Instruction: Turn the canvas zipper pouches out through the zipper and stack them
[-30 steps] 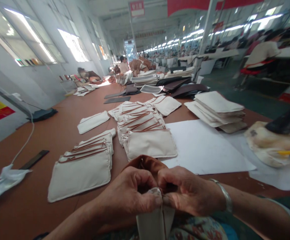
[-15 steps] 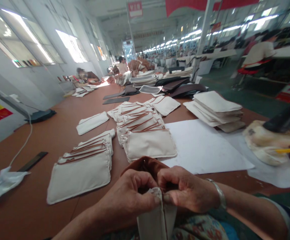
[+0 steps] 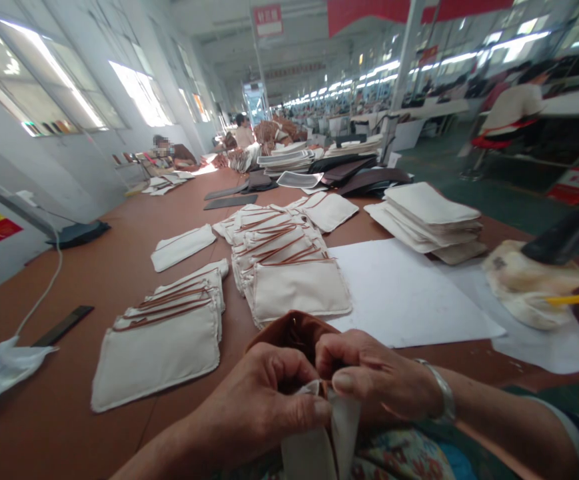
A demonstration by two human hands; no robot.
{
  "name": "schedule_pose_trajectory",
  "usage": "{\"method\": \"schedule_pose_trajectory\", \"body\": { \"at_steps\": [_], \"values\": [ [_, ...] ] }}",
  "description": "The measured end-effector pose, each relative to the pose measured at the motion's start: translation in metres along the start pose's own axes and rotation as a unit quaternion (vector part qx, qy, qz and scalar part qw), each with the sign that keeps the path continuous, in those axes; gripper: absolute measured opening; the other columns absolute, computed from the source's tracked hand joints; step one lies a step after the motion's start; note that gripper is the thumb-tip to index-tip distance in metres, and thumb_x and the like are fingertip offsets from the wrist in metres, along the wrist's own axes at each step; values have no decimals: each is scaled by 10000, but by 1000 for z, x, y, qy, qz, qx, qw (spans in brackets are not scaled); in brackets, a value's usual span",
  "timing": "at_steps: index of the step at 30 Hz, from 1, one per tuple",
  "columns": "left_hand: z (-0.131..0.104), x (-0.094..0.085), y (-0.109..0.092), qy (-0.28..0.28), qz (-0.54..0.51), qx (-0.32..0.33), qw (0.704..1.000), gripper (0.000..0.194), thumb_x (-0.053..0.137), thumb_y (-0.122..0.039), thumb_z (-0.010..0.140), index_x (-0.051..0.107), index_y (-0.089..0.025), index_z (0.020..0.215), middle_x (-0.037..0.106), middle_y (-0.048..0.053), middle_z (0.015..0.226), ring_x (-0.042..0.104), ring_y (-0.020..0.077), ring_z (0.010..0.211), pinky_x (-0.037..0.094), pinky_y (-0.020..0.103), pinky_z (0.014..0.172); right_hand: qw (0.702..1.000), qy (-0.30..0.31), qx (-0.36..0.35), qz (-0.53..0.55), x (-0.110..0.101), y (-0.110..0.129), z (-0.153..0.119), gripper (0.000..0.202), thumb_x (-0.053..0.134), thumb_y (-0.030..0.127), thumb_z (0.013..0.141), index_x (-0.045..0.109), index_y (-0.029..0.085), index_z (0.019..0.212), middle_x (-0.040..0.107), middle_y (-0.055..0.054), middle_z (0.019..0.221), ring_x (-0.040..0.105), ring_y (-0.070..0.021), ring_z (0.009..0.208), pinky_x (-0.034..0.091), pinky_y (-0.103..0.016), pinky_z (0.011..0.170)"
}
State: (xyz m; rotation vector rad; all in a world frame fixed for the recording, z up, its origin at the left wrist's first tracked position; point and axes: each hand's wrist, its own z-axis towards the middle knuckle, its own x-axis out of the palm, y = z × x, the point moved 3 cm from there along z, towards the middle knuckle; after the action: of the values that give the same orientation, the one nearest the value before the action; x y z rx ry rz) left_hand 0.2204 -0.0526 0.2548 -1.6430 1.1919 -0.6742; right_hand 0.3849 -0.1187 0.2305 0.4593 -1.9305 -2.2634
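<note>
Near the bottom centre, both my hands are closed on a piece made of cream fabric [image 3: 309,447] and brown leather [image 3: 294,327]. My left hand [image 3: 269,393] pinches the cream edge between thumb and fingers. Beside it on the right, my right hand [image 3: 379,377], with a silver bangle at the wrist, grips the piece near the top of the seam. The brown part arches up behind my fingers, and the cream part hangs below them. Just beyond my hands lies an overlapping pile of cream pouches with brown strips [image 3: 299,287]. Another such row [image 3: 159,353] lies to the left.
A white sheet [image 3: 409,293] lies right of the pouches on the brown table [image 3: 124,247]. Behind it is a stack of cream pieces [image 3: 429,207]. A stained container with a black-handled tool [image 3: 534,280] stands at right. Other people sit farther back.
The cream edges below my fingers have parted slightly. My right thumb has moved up and a little to the right, and my left thumb reaches farther right.
</note>
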Motion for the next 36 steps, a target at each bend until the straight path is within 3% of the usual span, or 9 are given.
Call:
{"method": "schedule_pose_trajectory", "body": {
  "at_steps": [4,9,13,17,21,25,28,33,36],
  "values": [
    [0,3,-3,-2,0,3,1000,381,794,-452,732,693,-93,807,517,-8,680,375,107,624,295,221,553,999,-36,0,-35,2,3,-1,350,713,445,752,514,157,753,474,15,728,390,-108,655,301,-194,513],
    [1,4,-1,-26,-8,-17,999,327,737,-420,767,692,-96,788,535,0,639,410,115,597,307,228,547,998,-40,9,-55,4,9,-3,124,626,201,776,513,155,749,481,30,674,383,-79,581,302,-176,479],
    [1,7,3,-53,43,-20,997,246,646,-344,813,705,-105,800,568,5,657,433,116,597,306,221,528,995,-70,38,-63,8,8,-5,100,593,95,727,514,156,738,456,50,627,348,-60,523,242,-158,419],
    [0,11,5,-84,49,-25,995,220,613,-326,817,660,-122,751,525,-19,602,412,97,527,275,203,467,985,-115,-28,-124,11,7,-6,111,586,67,702,535,155,747,445,53,617,340,-58,506,227,-169,413],
    [1,10,10,-95,31,-8,995,255,633,-370,808,671,-122,765,577,4,619,463,111,540,309,208,485,967,-143,-108,-180,7,9,-11,230,573,30,672,532,165,854,468,35,706,380,-70,539,281,-180,444],
    [3,8,17,-99,-3,-4,995,262,664,-375,795,686,-114,779,593,13,641,470,114,556,330,214,507,922,-106,-207,-308,7,20,-16,182,551,23,747,549,156,871,546,-37,782,509,-142,696,396,-242,605],
    [1,10,16,-91,5,15,996,271,660,-383,815,685,-115,786,590,10,642,468,111,556,337,214,516,896,-72,-227,-375,10,26,-17,104,510,53,837,562,143,842,562,-61,750,497,-157,685,382,-264,608],
    [-3,12,10,-69,16,27,997,269,660,-369,802,698,-104,773,557,4,611,443,106,545,319,207,496,932,-18,-194,-305,6,28,-16,134,490,37,852,566,148,848,586,-37,728,516,-129,654,374,-225,572],
    [-3,13,13,-72,-18,20,997,265,663,-368,799,696,-105,787,559,4,621,432,100,543,317,202,492,928,-11,-196,-317,7,31,-18,155,487,18,842,575,139,881,596,-36,738,513,-126,642,369,-228,567]
  ]
}}
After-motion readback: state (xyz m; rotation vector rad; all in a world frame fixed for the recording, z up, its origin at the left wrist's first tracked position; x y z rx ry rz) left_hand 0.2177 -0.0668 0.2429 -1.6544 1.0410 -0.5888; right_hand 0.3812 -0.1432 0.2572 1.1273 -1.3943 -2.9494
